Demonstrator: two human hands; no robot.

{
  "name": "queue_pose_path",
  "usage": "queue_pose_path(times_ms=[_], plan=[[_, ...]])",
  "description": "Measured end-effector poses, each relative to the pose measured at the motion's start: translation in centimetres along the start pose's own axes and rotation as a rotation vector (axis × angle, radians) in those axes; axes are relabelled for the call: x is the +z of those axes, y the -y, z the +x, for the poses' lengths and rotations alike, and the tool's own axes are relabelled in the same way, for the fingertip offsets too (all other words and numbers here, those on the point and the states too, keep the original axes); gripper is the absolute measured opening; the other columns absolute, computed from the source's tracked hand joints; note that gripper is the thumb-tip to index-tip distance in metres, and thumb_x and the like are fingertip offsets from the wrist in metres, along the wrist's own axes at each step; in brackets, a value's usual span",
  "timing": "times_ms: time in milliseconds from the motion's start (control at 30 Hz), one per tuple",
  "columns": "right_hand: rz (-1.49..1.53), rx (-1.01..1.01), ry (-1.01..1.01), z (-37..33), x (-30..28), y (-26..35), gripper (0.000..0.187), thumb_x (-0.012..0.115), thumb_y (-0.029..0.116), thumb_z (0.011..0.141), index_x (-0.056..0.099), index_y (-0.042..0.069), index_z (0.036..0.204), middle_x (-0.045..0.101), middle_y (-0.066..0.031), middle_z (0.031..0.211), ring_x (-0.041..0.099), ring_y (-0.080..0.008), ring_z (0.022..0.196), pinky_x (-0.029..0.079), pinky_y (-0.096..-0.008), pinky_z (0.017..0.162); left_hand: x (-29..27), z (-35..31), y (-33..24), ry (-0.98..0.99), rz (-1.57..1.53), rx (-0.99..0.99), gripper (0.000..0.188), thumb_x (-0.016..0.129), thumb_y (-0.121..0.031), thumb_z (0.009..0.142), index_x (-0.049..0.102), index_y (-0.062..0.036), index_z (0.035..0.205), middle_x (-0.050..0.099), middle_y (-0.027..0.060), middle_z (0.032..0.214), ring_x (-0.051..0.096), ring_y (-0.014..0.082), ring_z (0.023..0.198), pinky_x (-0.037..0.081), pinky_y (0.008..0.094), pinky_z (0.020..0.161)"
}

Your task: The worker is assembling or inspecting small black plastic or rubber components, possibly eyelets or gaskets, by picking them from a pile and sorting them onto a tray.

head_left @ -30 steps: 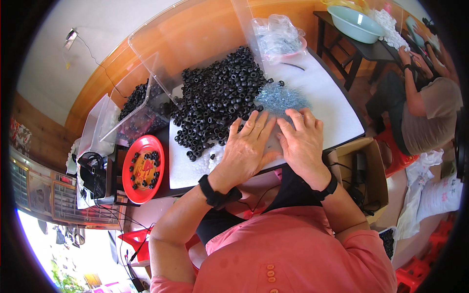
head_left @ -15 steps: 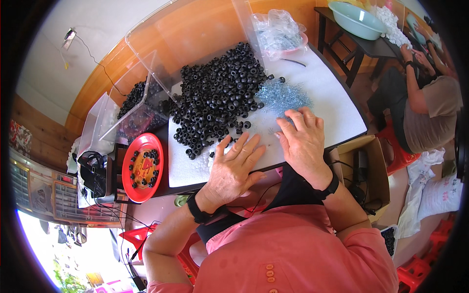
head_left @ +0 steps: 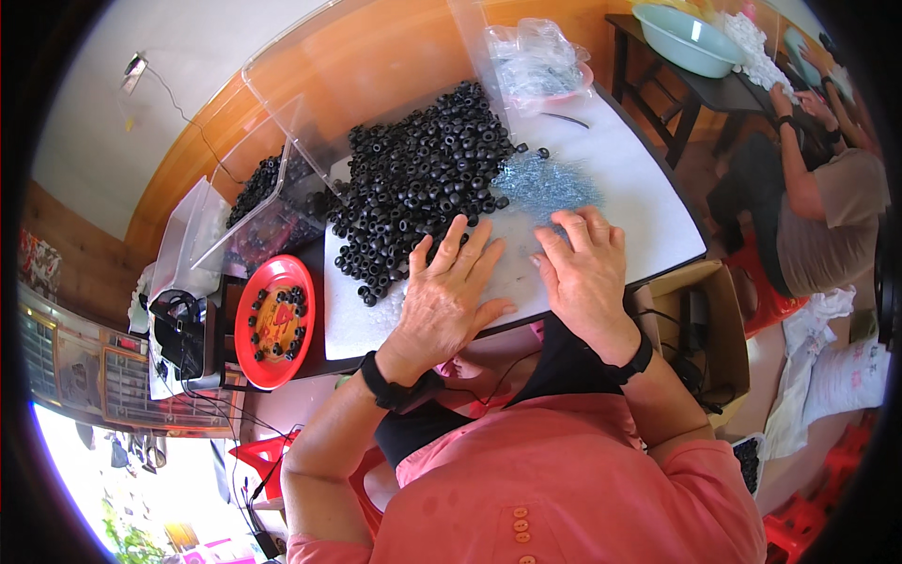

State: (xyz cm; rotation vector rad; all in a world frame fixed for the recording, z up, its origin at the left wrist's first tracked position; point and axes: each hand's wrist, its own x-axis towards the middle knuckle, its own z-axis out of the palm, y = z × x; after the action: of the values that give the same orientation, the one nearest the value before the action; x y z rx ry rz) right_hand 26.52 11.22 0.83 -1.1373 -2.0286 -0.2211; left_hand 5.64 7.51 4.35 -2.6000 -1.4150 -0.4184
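Left hand (head_left: 449, 293) back up against black rings (head_left: 413, 179) — both hands' fingers spread flat, empty, on white table (head_left: 648, 221).

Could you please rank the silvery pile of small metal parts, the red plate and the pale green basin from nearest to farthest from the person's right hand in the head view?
From the right hand:
1. Silvery pile of small metal parts, just beyond the fingertips on the white table.
2. Pale green basin, far off at upper right on a dark side table.
3. Red plate, far left, past the left hand.
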Motion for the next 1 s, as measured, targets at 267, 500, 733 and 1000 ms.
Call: queue_pose_path(times_ms=[267,500,733,1000], plan=[[0.028,-0.011,-0.007,-0.2,0.0,-0.3,0.031,0.075,0.015,0.076,0.067,0.006,0.105,0.056,-0.0107,0.115,0.051,-0.0337,0.112,0.039,-0.0459,0.086,-0.9,-2.7,0.2,0.039,0.038,-0.008,0.067,0.071,-0.044,0.081,0.056,-0.0103,0.137,0.044,0.0080,0.152,0.032,0.0373,0.142,0.029,0.0560,0.109],[0.032,-0.024,-0.010,-0.2,0.1,-0.2,0.031,0.075,0.014,0.075,0.068,0.006,0.104,0.056,-0.0103,0.114,0.051,-0.0334,0.112,0.039,-0.0453,0.086,-1.2,-4.3,1.1,-0.045,0.033,-0.066,0.061,0.072,-0.040,0.082,0.060,-0.0050,0.130,0.049,0.0122,0.147,0.034,0.0403,0.139,0.032,0.0536,0.104],[0.020,-0.035,-0.044,-0.2,0.0,0.0,0.030,0.076,0.014,0.073,0.068,0.006,0.101,0.057,-0.0101,0.112,0.052,-0.0324,0.110,0.039,-0.0446,0.084,-0.8,-4.1,1.1,-0.199,-0.028,-0.158,0.036,0.072,-0.022,0.083,0.067,-0.0037,0.114,0.058,0.0133,0.132,0.042,0.0402,0.132,0.035,0.0516,0.100],[0.032,-0.025,-0.067,-0.4,-0.6,-0.6,0.023,0.071,0.015,0.075,0.065,0.005,0.094,0.055,-0.0113,0.103,0.052,-0.0320,0.104,0.039,-0.0446,0.078,0.8,0.1,0.9,-0.253,0.071,-0.065,0.017,0.070,-0.004,0.075,0.067,-0.0043,0.091,0.059,0.0138,0.115,0.047,0.0403,0.126,0.039,0.0518,0.095]])
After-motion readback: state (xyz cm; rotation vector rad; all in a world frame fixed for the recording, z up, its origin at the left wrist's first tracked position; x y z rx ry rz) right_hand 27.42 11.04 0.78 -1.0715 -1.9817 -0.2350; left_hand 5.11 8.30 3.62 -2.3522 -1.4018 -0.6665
